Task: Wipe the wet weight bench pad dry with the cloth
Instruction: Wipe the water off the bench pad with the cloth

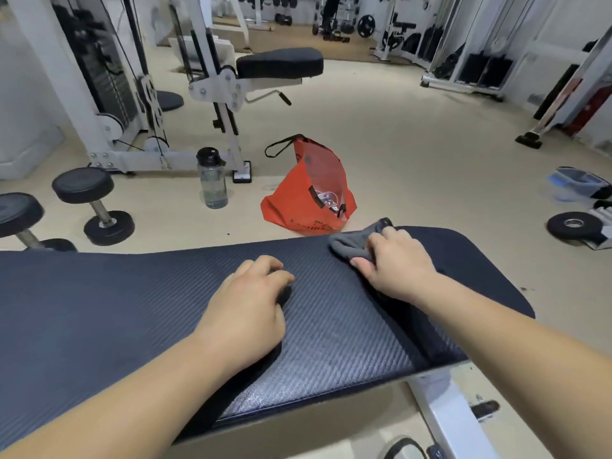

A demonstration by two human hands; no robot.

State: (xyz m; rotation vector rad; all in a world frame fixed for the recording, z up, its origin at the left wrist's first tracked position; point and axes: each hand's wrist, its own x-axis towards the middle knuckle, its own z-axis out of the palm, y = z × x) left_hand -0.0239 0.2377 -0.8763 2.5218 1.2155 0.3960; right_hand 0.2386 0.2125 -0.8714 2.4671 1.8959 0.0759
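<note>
Right hand (397, 263) is gripping crumpled grey cloth (347, 244) on black ribbed weight-bench pad (132, 293), left hand (245, 313) resting loosely curled; lower-centre droplets (298, 392) suggest wiping unfinished.

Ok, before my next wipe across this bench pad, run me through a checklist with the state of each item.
1. Right hand grips the cloth: ok.
2. Cloth lies on the bench pad, by its far edge: ok.
3. Left hand holds nothing, rests mid-pad: ok.
4. Wiping path leftward free: not ok, left hand sits in it.
5. Pad dry: not ok, a speckled wet-looking patch shows near the front edge.
</note>
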